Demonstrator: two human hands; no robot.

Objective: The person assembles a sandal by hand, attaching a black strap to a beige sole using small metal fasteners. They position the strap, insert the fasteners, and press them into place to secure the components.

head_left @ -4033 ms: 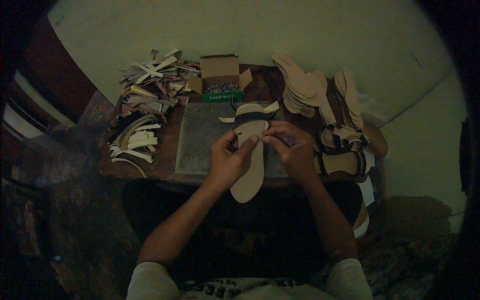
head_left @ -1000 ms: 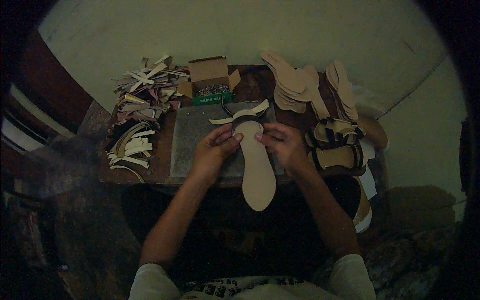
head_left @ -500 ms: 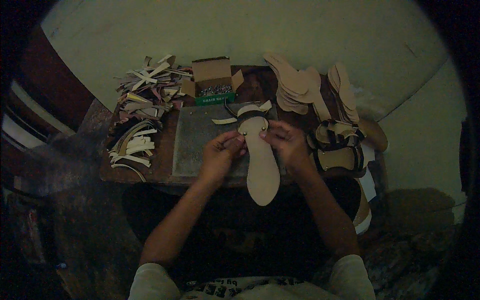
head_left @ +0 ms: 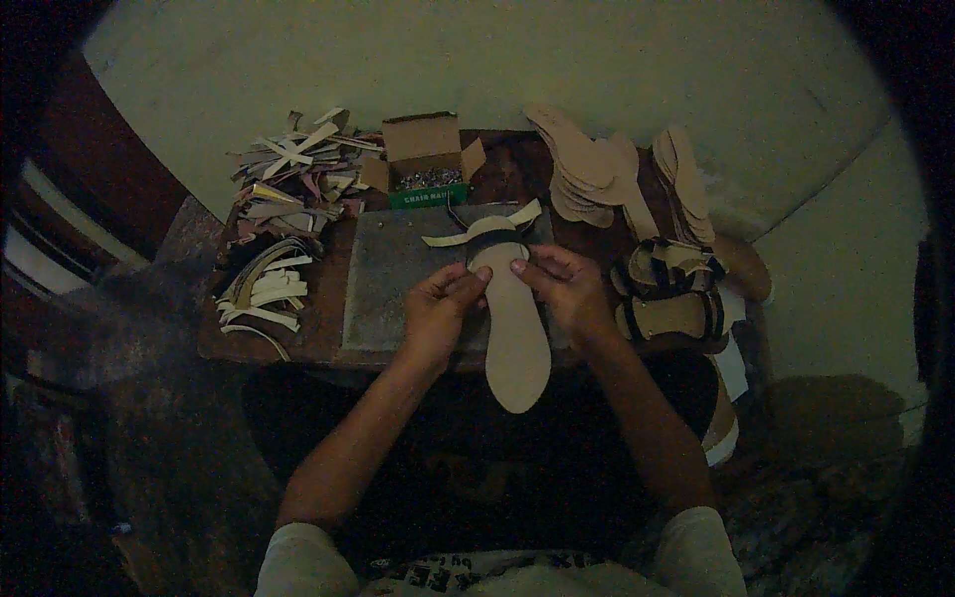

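Tan foot-shaped sole: it is held up in two hands, in the middle. Its wide, round end is near and sticks out past the front edge of the dark brown wooden table. Its other end is over the flat grey slab.
Left hand: it grips the left side of the sole. The thumb is pressed on top and the other fingers are bent. Some fingertips are hidden, so I cannot tell just where they touch.
Right hand: it grips the right side the same way. Its thumb is on top, across from the left one.
Wide black band: it goes across the far part of the sole, just past the thumbs.
Cream strip ends: one sticks out to the left, one to the right, by the far end.
Open green and brown cardboard box: it stands behind the slab, with lots of tiny shiny metal bits inside.
Left side: a messy heap of thin cream, grey and pink strips is at the back, and a bunch of curved cream strips is nearer.
Right side: a pile of tan soles and a smaller pile are at the back. Tan sandals with black straps sit nearer.
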